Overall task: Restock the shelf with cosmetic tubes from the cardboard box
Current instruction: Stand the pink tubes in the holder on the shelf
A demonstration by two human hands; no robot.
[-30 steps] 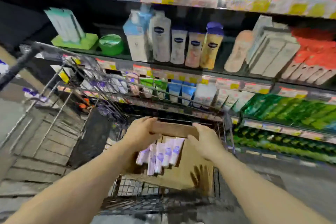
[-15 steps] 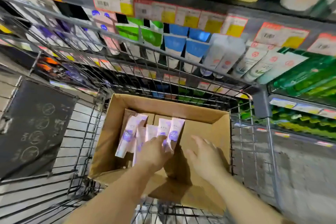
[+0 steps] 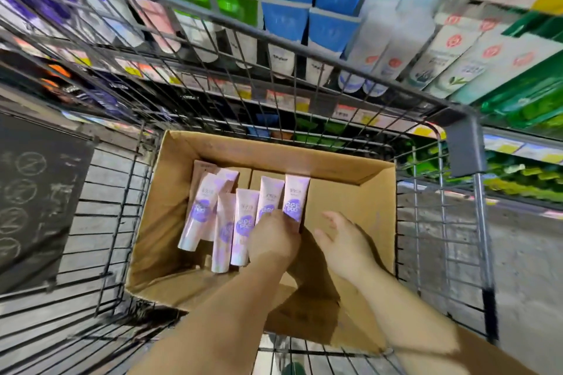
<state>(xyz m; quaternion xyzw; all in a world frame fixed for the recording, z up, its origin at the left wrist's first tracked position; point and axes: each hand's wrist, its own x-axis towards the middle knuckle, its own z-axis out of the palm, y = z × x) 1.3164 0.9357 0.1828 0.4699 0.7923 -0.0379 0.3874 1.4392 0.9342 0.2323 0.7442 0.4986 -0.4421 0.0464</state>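
- left hand (image 3: 275, 237) grasps tubes (image 3: 243, 222) near the cardboard box (image 3: 359, 210) centre, gathering a bunch for the shelf (image 3: 274, 97);
- right hand (image 3: 344, 240) released, fingers spread, hovering beside, ready to help

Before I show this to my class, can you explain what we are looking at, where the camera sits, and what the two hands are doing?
There is no machine here: a person wears a camera on the head, looking down at their own bare arms. They reach into a wire shopping cart parked against a shop shelf of toiletries. In the cart sits an open cardboard box holding several pink and purple cosmetic tubes. The left hand is curled over the lower ends of the rightmost tubes, apparently gripping them; the fingers are hidden, so I cannot be certain. The right hand hovers open beside it inside the box, holding nothing.
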